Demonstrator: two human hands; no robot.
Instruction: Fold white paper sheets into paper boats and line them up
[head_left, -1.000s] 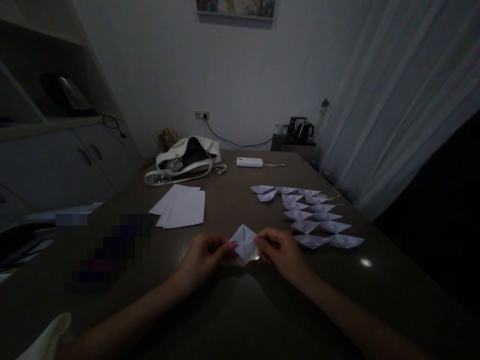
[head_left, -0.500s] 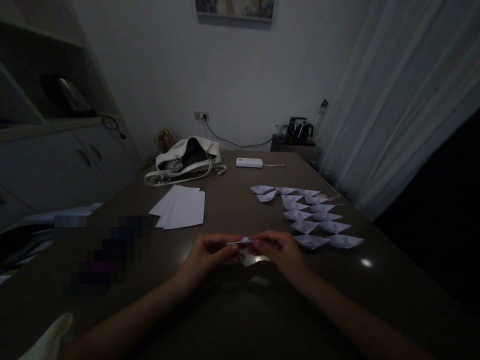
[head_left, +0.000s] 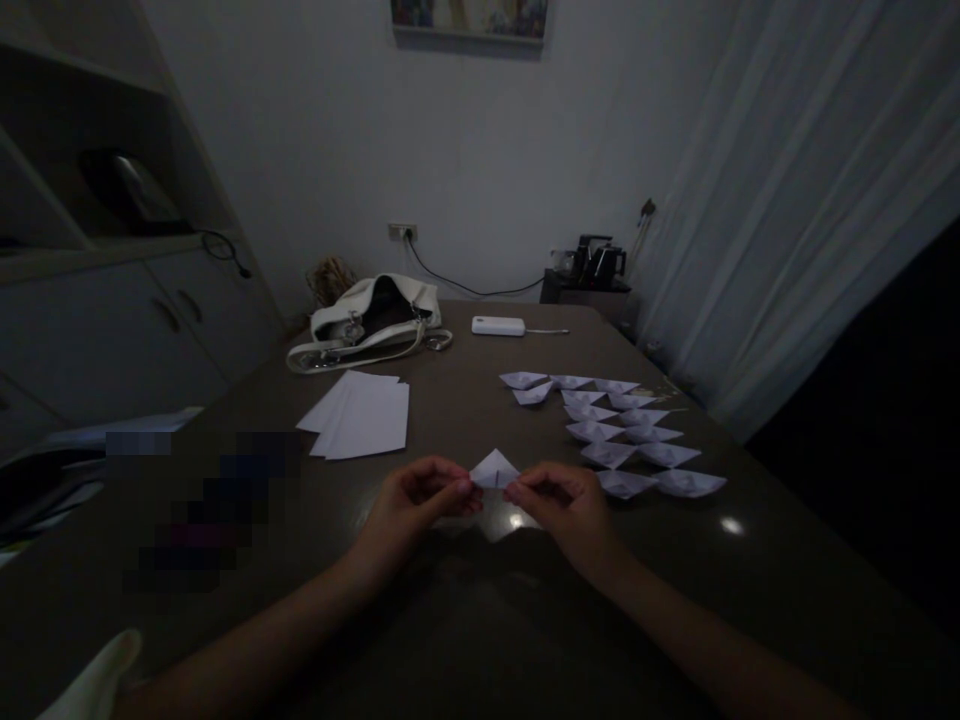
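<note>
A small folded white paper piece (head_left: 493, 470) is pinched between both my hands just above the dark table (head_left: 465, 620). My left hand (head_left: 409, 507) grips its left end with fingers closed. My right hand (head_left: 564, 505) grips its right end, fingers also closed. A triangular peak of the paper sticks up between my fingertips. To the right lie several finished paper boats (head_left: 615, 430) in rows. A loose stack of white paper sheets (head_left: 361, 413) lies on the table to the left, beyond my left hand.
A white handbag (head_left: 371, 318) and a white power bank (head_left: 499, 325) with a cable sit at the table's far end. A cabinet with shelves stands at the left, a white curtain hangs at the right. A small side table with dark appliances (head_left: 592, 265) stands by the wall.
The paper showed a wide diamond shape, was flattened between my hands, and now stands as a small triangular peak. Both hands stayed in about the same place.
</note>
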